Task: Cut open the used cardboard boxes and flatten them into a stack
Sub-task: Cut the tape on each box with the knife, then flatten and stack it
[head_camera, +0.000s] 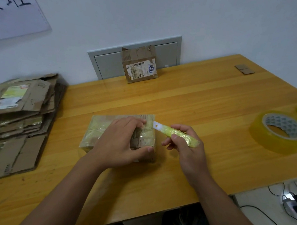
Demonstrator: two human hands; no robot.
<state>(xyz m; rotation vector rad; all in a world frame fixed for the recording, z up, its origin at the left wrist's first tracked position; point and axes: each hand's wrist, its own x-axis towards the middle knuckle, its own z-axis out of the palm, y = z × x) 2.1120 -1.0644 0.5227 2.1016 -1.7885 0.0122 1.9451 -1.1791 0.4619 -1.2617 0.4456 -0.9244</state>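
A left hand [121, 142] clamps a small tape-wrapped brown cardboard box [120, 135] to the middle of the wooden table [199, 102], steadying it as the right hand [186, 145] grips a yellow-handled utility knife [174, 133], blade at the box's edge, flattened cardboard stack [16, 117] waiting alongside.

- Soft, even indoor light; the picture is moderately bright, with a cool bluish cast on the wall [172, 11].
- Shadows are faint and diffuse: a weak one lies under the left hand [117, 143] and the box [104, 126].
- Dull glare shows on the two tape rolls [280, 132] near the right edge of the surface [199, 102].
- Wide-angle distortion bends and tilts the surface's edges.
- The frame corners look soft and slightly smeared.
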